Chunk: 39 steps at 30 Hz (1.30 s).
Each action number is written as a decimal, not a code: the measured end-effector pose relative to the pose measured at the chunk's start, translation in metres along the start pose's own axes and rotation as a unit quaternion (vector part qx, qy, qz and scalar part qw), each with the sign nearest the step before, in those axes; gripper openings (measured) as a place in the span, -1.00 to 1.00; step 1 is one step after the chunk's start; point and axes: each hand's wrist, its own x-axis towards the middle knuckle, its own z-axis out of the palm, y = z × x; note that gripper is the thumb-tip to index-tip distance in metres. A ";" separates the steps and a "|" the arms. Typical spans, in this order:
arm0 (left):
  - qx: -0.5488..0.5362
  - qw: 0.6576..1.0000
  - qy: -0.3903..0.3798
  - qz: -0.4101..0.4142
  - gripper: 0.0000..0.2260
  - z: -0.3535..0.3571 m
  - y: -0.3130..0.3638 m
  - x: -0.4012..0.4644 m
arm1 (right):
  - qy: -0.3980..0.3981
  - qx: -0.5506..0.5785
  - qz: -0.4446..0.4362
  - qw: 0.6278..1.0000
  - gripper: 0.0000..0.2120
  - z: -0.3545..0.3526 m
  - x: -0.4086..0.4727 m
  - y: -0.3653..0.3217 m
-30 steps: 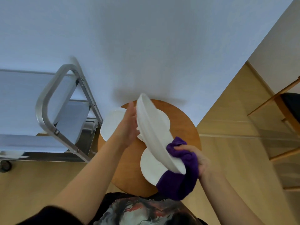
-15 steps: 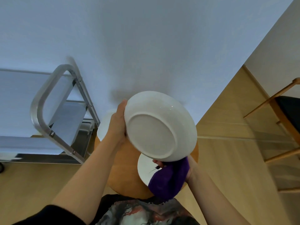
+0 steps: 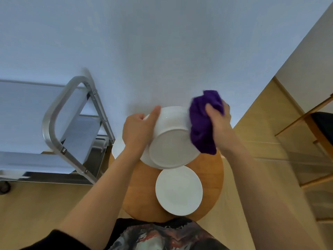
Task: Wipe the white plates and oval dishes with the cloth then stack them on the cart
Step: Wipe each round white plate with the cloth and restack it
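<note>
My left hand (image 3: 137, 129) grips the left rim of a white plate (image 3: 169, 141), held above the table with its underside facing me. My right hand (image 3: 219, 117) clutches a purple cloth (image 3: 202, 127) and presses it against the plate's right edge. Below, a second white plate (image 3: 178, 191) lies flat on the round wooden table (image 3: 211, 186). Another white dish (image 3: 117, 150) peeks out at the table's left edge, mostly hidden by my left forearm. The metal cart (image 3: 59, 123) stands to the left of the table.
A pale wall rises directly behind the table and cart. A wooden chair (image 3: 317, 123) with a dark seat stands at the right on the wooden floor. The cart's wheel (image 3: 4, 186) shows at the far left.
My right hand has swept the cloth from under the plate's near edge up to its right rim. The plate has tilted so its underside faces me more flatly.
</note>
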 end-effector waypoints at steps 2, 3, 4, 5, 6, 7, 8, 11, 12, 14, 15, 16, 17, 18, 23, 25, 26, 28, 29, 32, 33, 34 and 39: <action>0.007 1.000 -0.003 0.016 -0.46 0.004 0.008 -0.005 | 0.015 -0.257 -0.082 0.963 -0.34 0.016 0.006 -0.007; 0.009 1.000 -0.003 0.021 -0.47 0.005 0.010 -0.007 | 0.028 -0.325 -0.114 0.939 -0.39 0.021 0.007 -0.008; 0.010 1.000 -0.001 0.024 -0.47 0.005 0.012 -0.009 | 0.043 -0.355 -0.143 0.923 -0.45 0.024 0.006 -0.009; 0.012 1.000 0.002 0.024 -0.47 0.005 0.014 -0.010 | 0.052 -0.363 -0.176 0.913 -0.50 0.027 0.003 -0.008; 0.013 1.000 0.003 0.022 -0.48 0.005 0.014 -0.010 | 0.047 -0.365 -0.212 0.905 -0.55 0.028 -0.002 -0.007; 0.014 1.000 0.001 0.023 -0.48 0.004 0.015 -0.010 | 0.026 -0.367 -0.244 0.897 -0.56 0.030 -0.007 -0.005; 0.016 1.000 -0.005 0.026 -0.48 0.003 0.015 -0.009 | -0.004 -0.372 -0.272 0.887 -0.55 0.030 -0.011 -0.002; 0.020 0.999 -0.029 0.040 -0.48 0.002 0.014 -0.010 | -0.114 -0.433 -0.328 0.832 -0.45 0.027 -0.013 0.000; 0.019 0.998 -0.034 0.046 -0.48 0.001 0.013 -0.011 | -0.148 -0.453 -0.336 0.813 -0.41 0.024 -0.010 -0.003; 0.008 0.998 -0.031 0.062 -0.47 -0.001 0.012 -0.014 | -0.190 -0.460 -0.336 0.800 -0.41 0.019 -0.001 -0.010; -0.001 0.997 -0.028 0.071 -0.47 -0.002 0.012 -0.015 | -0.201 -0.444 -0.320 0.812 -0.41 0.015 0.001 -0.015; -0.011 0.997 -0.024 0.077 -0.47 -0.004 0.012 -0.016 | -0.204 -0.422 -0.302 0.830 -0.42 0.009 0.003 -0.019; -0.025 0.996 -0.019 0.078 -0.47 -0.006 0.013 -0.016 | -0.200 -0.394 -0.287 0.850 -0.42 0.003 0.005 -0.021; -0.043 0.996 -0.009 0.073 -0.47 -0.011 0.015 -0.015 | -0.191 -0.359 -0.272 0.872 -0.44 -0.003 0.005 -0.021; -0.200 0.980 0.012 0.005 -0.49 -0.029 0.024 -0.002 | -0.102 -0.095 -0.201 0.970 -0.51 -0.018 0.002 -0.003; -0.247 0.968 0.016 -0.049 -0.53 -0.028 0.024 -0.003 | -0.053 -0.024 -0.190 0.980 -0.54 -0.016 0.003 0.004; -0.266 0.960 0.020 -0.087 -0.56 -0.026 0.022 -0.004 | -0.036 0.006 -0.180 0.983 -0.57 -0.016 0.003 0.007; -0.316 0.935 0.014 -0.161 -0.64 -0.020 0.017 -0.009 | -0.013 0.072 -0.139 0.988 -0.58 -0.011 0.001 0.015; -0.354 0.915 0.011 -0.191 -0.66 -0.017 0.015 -0.012 | -0.005 0.111 -0.108 0.988 -0.55 -0.008 0.000 0.020; -0.417 0.879 0.001 -0.231 -0.65 -0.002 0.010 -0.026 | 0.012 0.213 -0.029 0.977 -0.42 -0.003 -0.001 0.030; -0.402 0.887 -0.005 -0.226 -0.64 0.001 0.008 -0.030 | 0.011 0.235 -0.014 0.972 -0.41 -0.005 0.000 0.030; -0.371 0.905 -0.013 -0.208 -0.63 0.002 0.005 -0.032 | 0.002 0.257 0.007 0.966 -0.40 -0.010 0.002 0.030; -0.270 0.908 -0.291 -0.133 -0.46 -0.032 -0.005 -0.009 | -0.125 0.289 0.170 0.934 -0.60 -0.042 0.013 0.031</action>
